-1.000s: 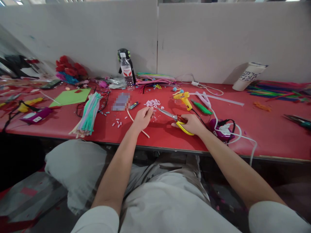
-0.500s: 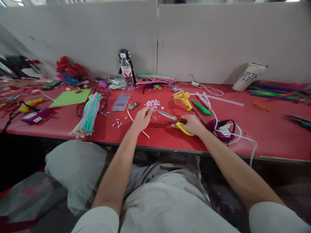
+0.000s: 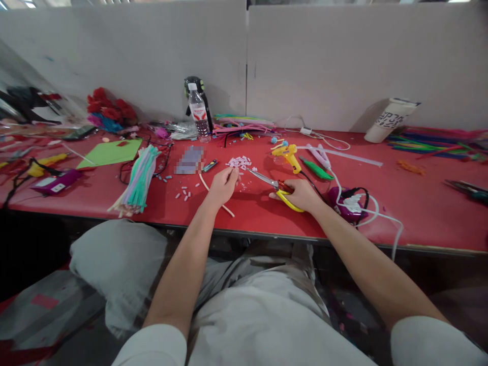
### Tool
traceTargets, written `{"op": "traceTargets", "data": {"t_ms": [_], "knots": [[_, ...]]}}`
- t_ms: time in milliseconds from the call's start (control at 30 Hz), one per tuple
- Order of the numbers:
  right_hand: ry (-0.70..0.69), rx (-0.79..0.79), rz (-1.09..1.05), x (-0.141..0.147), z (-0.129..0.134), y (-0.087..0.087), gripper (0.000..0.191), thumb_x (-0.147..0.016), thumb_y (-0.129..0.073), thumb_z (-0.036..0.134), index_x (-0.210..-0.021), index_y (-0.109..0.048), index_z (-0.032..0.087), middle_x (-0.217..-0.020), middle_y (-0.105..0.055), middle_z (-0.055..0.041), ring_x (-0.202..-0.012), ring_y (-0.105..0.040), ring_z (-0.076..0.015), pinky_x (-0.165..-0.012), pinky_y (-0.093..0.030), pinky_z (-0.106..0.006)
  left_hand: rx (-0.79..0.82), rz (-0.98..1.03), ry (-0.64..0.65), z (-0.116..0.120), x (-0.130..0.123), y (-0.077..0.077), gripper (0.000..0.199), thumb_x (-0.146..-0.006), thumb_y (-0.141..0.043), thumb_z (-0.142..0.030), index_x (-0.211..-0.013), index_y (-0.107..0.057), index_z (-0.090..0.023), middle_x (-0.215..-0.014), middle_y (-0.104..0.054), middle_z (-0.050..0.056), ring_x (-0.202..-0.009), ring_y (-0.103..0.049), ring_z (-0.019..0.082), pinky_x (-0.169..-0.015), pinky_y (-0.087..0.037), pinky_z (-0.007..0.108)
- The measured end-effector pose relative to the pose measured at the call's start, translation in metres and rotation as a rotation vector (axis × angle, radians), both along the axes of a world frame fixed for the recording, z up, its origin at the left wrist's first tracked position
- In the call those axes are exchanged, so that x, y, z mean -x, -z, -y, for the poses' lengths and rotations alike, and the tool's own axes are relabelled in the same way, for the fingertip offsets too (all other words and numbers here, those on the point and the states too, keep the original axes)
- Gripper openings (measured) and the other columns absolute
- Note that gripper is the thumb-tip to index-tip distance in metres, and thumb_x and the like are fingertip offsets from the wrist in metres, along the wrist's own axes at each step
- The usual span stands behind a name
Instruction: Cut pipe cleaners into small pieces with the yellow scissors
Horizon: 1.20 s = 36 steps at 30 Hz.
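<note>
My left hand (image 3: pixel 224 186) is closed in a pinch, thumb against fingers, just in front of a pile of small pink cut pieces (image 3: pixel 239 162). What the fingertips hold is too small to make out. A pale, cord-like strip (image 3: pixel 227 210) passes under the left hand and shows on both sides of it. My right hand (image 3: pixel 299 194) grips scissors (image 3: pixel 267 180) with yellow and red handles. Their blades point left, toward the left fingertips, with a small gap between. Several pale bits (image 3: pixel 185 193) lie left of the left hand.
A yellow glue gun (image 3: pixel 290 156), a green tool (image 3: pixel 316 169) and a purple device (image 3: pixel 348 204) with cables sit on the right. Leftward are a pipe cleaner bundle (image 3: pixel 140 178), a small cutter (image 3: pixel 209 165) and a green sheet (image 3: pixel 110 153). A water bottle (image 3: pixel 199 114) stands behind.
The scissor tips have drawn slightly right, away from the left fingertips. My left hand has shifted a little left. Both hands keep their grip.
</note>
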State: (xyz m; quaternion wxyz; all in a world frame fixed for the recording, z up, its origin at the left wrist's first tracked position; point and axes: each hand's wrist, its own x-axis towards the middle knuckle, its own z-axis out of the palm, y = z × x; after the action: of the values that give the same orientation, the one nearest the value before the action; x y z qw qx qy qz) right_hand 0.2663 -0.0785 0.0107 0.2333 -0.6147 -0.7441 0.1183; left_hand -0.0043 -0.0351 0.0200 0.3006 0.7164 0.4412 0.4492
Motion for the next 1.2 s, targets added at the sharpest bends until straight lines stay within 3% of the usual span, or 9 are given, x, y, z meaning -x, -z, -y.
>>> {"op": "traceTargets", "data": {"t_ms": [267, 1200], "knots": [[-0.028, -0.019, 0.005, 0.0004, 0.0023, 0.0, 0.059, -0.067, -0.065, 0.074, -0.059, -0.042, 0.02, -0.054, -0.043, 0.0034, -0.053, -0.034, -0.0101, -0.052, -0.022, -0.027, -0.017, -0.016, -0.036, 0.0026, 0.0, -0.0055, 0.047, -0.096, -0.042, -0.05, -0.063, -0.051, -0.017, -0.055, -0.046, -0.001, -0.051, -0.042, 0.011, -0.051, -0.032, 0.025], [-0.017, -0.053, 0.068, 0.0013, 0.0003, 0.0044, 0.06, -0.068, -0.059, 0.079, -0.06, -0.048, 0.02, -0.054, -0.049, 0.001, -0.053, -0.036, -0.0114, -0.052, -0.022, -0.028, 0.036, 0.049, -0.02, 0.0028, -0.0015, -0.0051, 0.049, -0.093, -0.046, -0.054, -0.066, -0.058, -0.016, -0.056, -0.053, 0.001, -0.052, -0.048, 0.011, -0.05, -0.035, 0.024]]}}
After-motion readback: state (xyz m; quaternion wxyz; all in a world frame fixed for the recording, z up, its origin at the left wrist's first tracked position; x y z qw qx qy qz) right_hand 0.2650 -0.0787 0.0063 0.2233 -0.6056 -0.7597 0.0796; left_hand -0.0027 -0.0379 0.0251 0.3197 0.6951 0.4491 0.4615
